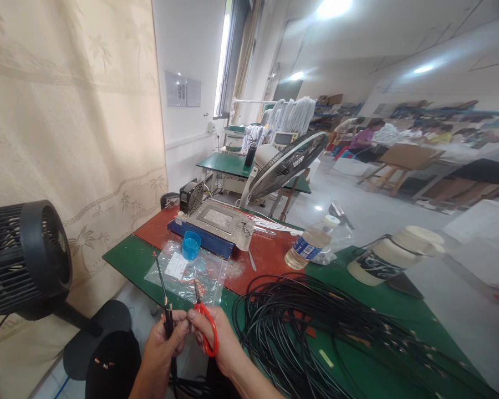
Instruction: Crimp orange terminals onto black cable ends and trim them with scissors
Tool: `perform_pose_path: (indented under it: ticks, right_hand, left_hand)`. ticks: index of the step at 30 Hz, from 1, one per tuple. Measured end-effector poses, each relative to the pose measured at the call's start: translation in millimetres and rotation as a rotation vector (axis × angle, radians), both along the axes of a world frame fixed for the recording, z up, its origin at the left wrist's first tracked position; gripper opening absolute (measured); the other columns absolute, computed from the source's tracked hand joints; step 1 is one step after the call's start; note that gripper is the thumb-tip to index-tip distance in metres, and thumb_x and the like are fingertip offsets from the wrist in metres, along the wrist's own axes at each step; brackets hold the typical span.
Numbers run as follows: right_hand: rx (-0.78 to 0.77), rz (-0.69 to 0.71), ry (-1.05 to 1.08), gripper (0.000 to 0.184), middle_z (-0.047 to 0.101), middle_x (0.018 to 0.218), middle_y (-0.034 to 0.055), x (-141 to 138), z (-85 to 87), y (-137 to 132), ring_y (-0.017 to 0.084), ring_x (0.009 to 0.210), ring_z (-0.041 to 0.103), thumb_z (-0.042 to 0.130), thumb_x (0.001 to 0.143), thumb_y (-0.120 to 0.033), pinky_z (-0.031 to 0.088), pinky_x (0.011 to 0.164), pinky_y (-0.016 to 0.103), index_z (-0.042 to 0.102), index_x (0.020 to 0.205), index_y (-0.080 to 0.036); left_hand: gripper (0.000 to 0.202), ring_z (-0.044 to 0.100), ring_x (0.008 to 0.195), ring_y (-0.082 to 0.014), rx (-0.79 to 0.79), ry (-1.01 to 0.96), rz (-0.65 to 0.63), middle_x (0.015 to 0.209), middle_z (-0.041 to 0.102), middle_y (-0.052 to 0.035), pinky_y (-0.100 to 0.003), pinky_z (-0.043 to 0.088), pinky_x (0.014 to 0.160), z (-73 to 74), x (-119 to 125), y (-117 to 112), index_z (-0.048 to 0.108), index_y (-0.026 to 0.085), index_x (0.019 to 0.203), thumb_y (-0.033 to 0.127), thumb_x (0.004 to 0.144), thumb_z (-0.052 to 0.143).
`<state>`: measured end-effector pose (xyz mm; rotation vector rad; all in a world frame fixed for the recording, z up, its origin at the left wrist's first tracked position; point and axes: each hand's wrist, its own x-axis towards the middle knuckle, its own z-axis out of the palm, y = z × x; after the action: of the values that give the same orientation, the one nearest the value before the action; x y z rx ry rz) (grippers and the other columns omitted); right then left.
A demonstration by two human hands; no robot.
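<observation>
My left hand (160, 346) is closed around a black cable (167, 318) whose stripped end sticks up toward the table edge. My right hand (216, 341) grips red-handled scissors (208, 327), fingers through the loop, with the blades pointing up beside the cable end. Both hands are held close together just in front of the green table (374, 310). A large tangled coil of black cables (311, 332) lies on the table right of my right hand.
A clear plastic bag (187, 274) with a blue cup (191, 245) lies ahead, behind it a metal machine (220, 221). A plastic bottle (310, 244) and a white lidded cup (395, 255) lie right. A black fan (25, 257) stands left. People work far back.
</observation>
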<state>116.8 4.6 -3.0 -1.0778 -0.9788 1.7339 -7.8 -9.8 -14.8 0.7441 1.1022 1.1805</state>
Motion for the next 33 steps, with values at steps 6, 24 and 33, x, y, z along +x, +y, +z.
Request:
perform_pose_path:
  ticks: [6,24,33]
  right_hand:
    - [0.442,-0.133,-0.385,0.037,0.048,0.052,-0.0021,4.1,-7.9,-3.9,0.008,0.047,0.042,0.062,0.076,-0.048,0.030,0.044,0.021,0.055,0.060,-0.015]
    - [1.758,0.002,-0.997,0.024,0.057,0.064,0.0034,13.9,-2.8,-1.8,0.014,0.059,0.047,0.038,0.092,-0.013,0.026,0.053,0.029,0.062,0.096,-0.009]
    - [0.849,-0.374,-0.710,0.024,0.064,0.070,0.0045,29.4,20.4,81.4,0.016,0.062,0.056,0.053,0.084,-0.035,0.040,0.057,0.025,0.069,0.086,-0.016]
  left_hand:
    - [0.016,0.048,0.049,-0.0060,-0.177,-0.256,0.025,0.055,0.056,0.0023,-0.017,0.037,0.046,7.4,-3.8,-0.9,0.065,0.014,0.075,0.027,0.069,0.071]
    - [0.012,0.065,0.073,-0.0151,-0.407,-0.530,0.156,0.075,0.067,-0.0076,-0.024,0.052,0.071,10.9,-6.1,0.3,0.064,0.010,0.085,0.010,0.073,0.065]
    - [0.058,0.022,0.031,-0.0022,-0.248,-0.351,0.228,0.041,0.040,0.0086,-0.019,0.018,0.034,-48.2,-59.5,-1.9,0.063,0.014,0.096,0.058,0.057,0.069]
